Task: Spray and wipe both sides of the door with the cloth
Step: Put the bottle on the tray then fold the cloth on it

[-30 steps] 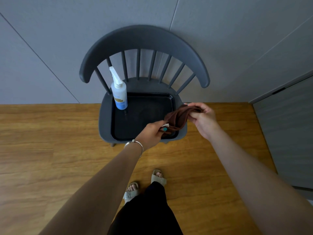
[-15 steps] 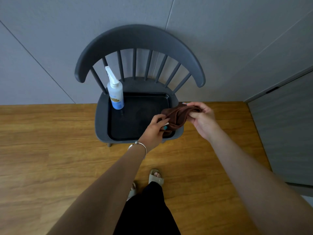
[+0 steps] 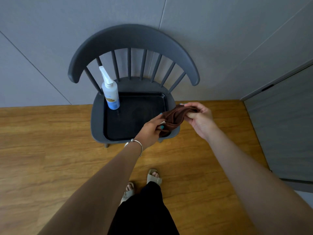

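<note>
Now the brown cloth [image 3: 174, 118] is pinched at both ends — by the left hand [image 3: 150, 131] and the right hand [image 3: 199, 117] — above the black tray [image 3: 135, 133] (spray bottle [image 3: 111, 92] upright in its corner) on a grey chair [image 3: 133, 38].

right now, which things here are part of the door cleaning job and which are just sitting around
For the job:
- brown cloth, held by the left hand and the right hand
- spray bottle, upright in the tray
- grey door at the right

Just there:
- dark chair
- black tray on its seat
</note>
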`<action>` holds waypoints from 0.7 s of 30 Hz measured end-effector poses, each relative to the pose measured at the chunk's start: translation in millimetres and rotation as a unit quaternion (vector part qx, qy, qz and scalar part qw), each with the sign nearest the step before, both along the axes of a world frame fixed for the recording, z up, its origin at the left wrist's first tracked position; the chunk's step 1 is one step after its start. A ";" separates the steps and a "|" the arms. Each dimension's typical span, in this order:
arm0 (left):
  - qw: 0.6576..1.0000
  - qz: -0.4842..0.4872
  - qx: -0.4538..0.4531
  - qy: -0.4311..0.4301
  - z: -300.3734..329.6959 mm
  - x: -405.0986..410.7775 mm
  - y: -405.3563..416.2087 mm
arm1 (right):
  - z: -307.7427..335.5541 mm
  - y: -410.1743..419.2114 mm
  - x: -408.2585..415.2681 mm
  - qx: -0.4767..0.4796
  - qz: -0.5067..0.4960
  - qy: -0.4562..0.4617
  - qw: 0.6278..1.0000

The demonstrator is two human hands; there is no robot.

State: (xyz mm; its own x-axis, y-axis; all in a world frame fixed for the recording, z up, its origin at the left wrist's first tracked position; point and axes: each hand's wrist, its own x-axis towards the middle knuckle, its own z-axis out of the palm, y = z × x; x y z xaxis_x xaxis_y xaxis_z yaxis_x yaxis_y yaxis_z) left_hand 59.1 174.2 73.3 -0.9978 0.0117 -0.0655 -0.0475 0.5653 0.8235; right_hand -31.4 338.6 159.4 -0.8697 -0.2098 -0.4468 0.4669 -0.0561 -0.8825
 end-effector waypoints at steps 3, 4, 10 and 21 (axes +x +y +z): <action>0.999 0.000 0.040 -0.026 -0.6 -3.5 0.8 | -0.9 0.4 1.6 0.000 -0.010 0.000 1.000; 0.999 -0.003 0.043 -0.032 2.0 -4.4 0.9 | -0.5 0.3 2.1 0.000 -0.013 -0.001 1.000; 0.998 -0.003 0.038 -0.042 5.3 -1.8 2.9 | 0.3 0.6 3.3 -0.011 -0.025 -0.007 1.000; 0.998 0.050 0.037 -0.007 15.7 4.4 -18.0 | 2.0 18.3 3.6 0.013 -0.043 -0.027 0.999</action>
